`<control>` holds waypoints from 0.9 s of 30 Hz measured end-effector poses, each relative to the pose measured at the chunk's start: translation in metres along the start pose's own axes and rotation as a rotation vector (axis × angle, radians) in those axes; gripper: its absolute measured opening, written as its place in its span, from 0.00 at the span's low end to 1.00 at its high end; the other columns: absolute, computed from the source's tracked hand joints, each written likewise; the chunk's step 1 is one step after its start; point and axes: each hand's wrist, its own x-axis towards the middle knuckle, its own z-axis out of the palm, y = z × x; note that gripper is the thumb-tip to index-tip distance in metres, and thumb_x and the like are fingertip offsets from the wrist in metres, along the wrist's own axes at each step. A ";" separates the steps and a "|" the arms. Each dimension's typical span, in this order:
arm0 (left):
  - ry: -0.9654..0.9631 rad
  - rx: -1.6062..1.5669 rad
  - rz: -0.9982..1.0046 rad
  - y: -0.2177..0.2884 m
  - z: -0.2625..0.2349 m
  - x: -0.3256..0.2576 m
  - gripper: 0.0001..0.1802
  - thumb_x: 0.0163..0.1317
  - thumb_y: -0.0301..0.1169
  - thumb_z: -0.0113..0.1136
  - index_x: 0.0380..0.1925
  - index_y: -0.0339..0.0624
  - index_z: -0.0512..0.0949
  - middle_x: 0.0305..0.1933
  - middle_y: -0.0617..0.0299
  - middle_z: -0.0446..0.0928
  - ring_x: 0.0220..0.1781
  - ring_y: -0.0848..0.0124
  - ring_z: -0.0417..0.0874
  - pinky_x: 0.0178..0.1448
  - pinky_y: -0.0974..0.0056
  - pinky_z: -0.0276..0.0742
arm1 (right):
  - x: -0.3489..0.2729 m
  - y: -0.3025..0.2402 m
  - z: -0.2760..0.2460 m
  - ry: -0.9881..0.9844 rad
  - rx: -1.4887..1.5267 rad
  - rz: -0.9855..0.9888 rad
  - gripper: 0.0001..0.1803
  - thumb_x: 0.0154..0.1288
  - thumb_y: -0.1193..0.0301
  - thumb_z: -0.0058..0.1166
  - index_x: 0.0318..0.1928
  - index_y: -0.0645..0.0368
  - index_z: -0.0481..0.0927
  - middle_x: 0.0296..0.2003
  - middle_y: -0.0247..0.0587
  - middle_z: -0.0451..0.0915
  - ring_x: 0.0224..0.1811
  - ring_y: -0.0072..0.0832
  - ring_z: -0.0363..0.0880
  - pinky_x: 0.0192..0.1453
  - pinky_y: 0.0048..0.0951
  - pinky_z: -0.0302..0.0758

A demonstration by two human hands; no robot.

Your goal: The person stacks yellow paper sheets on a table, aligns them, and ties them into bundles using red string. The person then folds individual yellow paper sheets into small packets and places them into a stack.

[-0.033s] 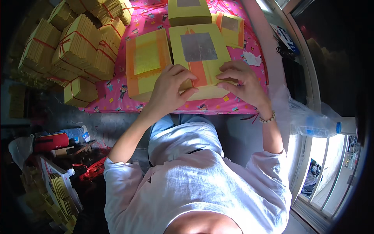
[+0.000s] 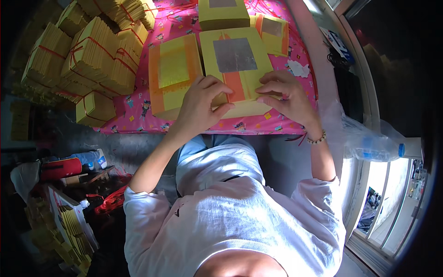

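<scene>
A thick stack of yellow joss paper (image 2: 253, 79) lies in front of me; its top sheet has an orange stripe and a silver-grey square (image 2: 235, 55). My left hand (image 2: 203, 100) curls over the stack's near edge, with the thumb below the fingertips. At the near right corner, my right hand (image 2: 290, 99) pinches the paper edge between thumb and bent fingers. How many sheets sit in either grip is hidden. Left of this stack is another yellow one (image 2: 174, 67) with orange bands and a gold square.
A pink patterned cloth (image 2: 134, 115) covers the table. Bundles of yellow paper (image 2: 92, 51) tied with red string are piled at left. Behind lies another paper stack (image 2: 224, 18); a smaller one (image 2: 272, 34) sits beside it. White tissue (image 2: 299, 69) and a plastic bottle (image 2: 376, 151) are at right.
</scene>
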 end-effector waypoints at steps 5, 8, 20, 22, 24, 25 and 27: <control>0.025 -0.064 -0.043 0.002 0.002 -0.001 0.16 0.43 0.27 0.73 0.34 0.44 0.81 0.37 0.61 0.77 0.43 0.61 0.75 0.48 0.60 0.71 | -0.001 0.003 0.002 0.001 0.115 0.073 0.09 0.51 0.70 0.67 0.34 0.57 0.85 0.36 0.40 0.78 0.42 0.36 0.75 0.45 0.34 0.73; 0.024 -0.063 -0.050 0.001 0.003 -0.001 0.15 0.43 0.28 0.73 0.35 0.44 0.81 0.37 0.61 0.77 0.43 0.62 0.75 0.49 0.61 0.71 | -0.001 0.004 0.002 0.000 0.109 0.086 0.07 0.52 0.70 0.67 0.33 0.56 0.86 0.36 0.39 0.78 0.42 0.35 0.75 0.45 0.33 0.73; 0.025 -0.086 -0.045 -0.002 0.004 -0.001 0.16 0.42 0.29 0.73 0.34 0.43 0.81 0.37 0.59 0.76 0.44 0.60 0.73 0.49 0.59 0.71 | 0.001 0.002 0.004 0.010 0.074 0.133 0.05 0.52 0.71 0.66 0.31 0.56 0.86 0.35 0.38 0.79 0.40 0.35 0.75 0.45 0.34 0.71; 0.018 -0.096 -0.053 -0.002 0.004 -0.001 0.17 0.42 0.29 0.73 0.34 0.43 0.81 0.37 0.59 0.76 0.44 0.60 0.73 0.49 0.59 0.71 | 0.001 0.001 0.005 0.014 0.083 0.166 0.05 0.52 0.70 0.65 0.30 0.56 0.86 0.35 0.38 0.79 0.40 0.35 0.75 0.46 0.34 0.71; 0.007 -0.107 -0.072 -0.001 0.003 0.000 0.17 0.42 0.29 0.73 0.35 0.43 0.81 0.37 0.59 0.76 0.44 0.60 0.73 0.49 0.59 0.71 | 0.002 0.000 0.004 0.010 0.071 0.179 0.05 0.52 0.70 0.65 0.30 0.56 0.86 0.35 0.39 0.79 0.40 0.35 0.75 0.45 0.34 0.70; 0.009 -0.105 -0.068 -0.001 0.003 0.000 0.17 0.42 0.29 0.73 0.35 0.43 0.81 0.37 0.59 0.76 0.44 0.60 0.73 0.49 0.59 0.71 | 0.002 0.000 0.005 0.009 0.076 0.182 0.05 0.52 0.70 0.65 0.30 0.56 0.86 0.34 0.38 0.79 0.40 0.35 0.75 0.46 0.35 0.70; 0.012 -0.100 -0.058 0.000 0.003 0.000 0.17 0.42 0.29 0.73 0.35 0.43 0.81 0.38 0.59 0.76 0.44 0.60 0.73 0.49 0.59 0.71 | 0.002 0.001 0.005 0.007 0.084 0.189 0.05 0.52 0.70 0.65 0.29 0.56 0.86 0.34 0.38 0.80 0.40 0.35 0.75 0.47 0.36 0.70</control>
